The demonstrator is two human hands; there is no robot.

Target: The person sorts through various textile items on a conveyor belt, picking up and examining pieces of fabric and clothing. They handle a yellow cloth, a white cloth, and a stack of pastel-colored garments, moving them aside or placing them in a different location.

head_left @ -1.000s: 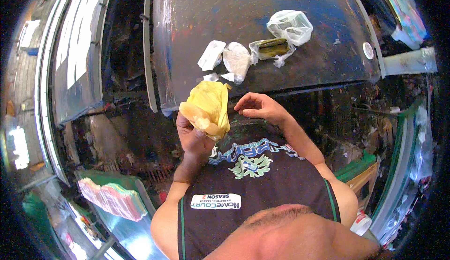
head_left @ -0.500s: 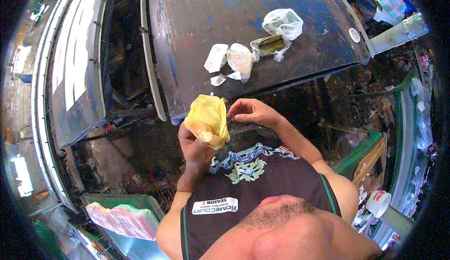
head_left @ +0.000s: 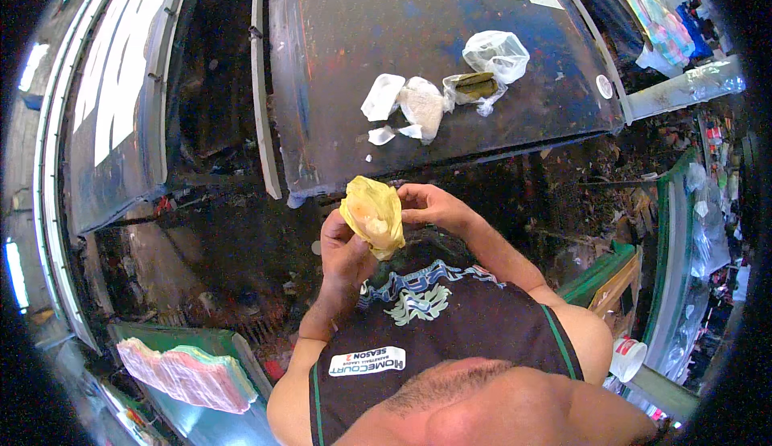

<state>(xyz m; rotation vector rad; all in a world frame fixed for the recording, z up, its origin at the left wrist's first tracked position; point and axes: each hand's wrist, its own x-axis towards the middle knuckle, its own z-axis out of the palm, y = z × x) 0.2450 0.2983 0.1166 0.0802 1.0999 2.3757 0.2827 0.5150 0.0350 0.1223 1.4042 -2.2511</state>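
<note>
In front of my chest I hold a crumpled yellow wrapper (head_left: 388,205), its mouth open around a pale, whitish-orange lump (head_left: 370,219) that looks like food. My left hand (head_left: 344,251) is closed round the lower left side of the wrapper, thumb toward the front. Against its upper right edge, the bent fingers of my right hand (head_left: 430,206) pinch the yellow material; their tips are partly hidden behind it. On the dark table beyond lie a white foam tray (head_left: 382,97), a clear bag of pale stuff (head_left: 423,106) and a clear bag with a dark green, leaf-like bundle (head_left: 476,86).
Behind these sits a crumpled clear plastic bag (head_left: 497,53). Small white scraps (head_left: 381,135) lie near the edge of the dark, stained table (head_left: 346,28). A stack of pink layered sheets (head_left: 189,374) is at lower left, a white cup (head_left: 628,359) at lower right.
My right hand has come in to the wrapper's right edge. The wrapper has turned and shifted slightly right, showing more of the lump inside. The view has shifted a little.
</note>
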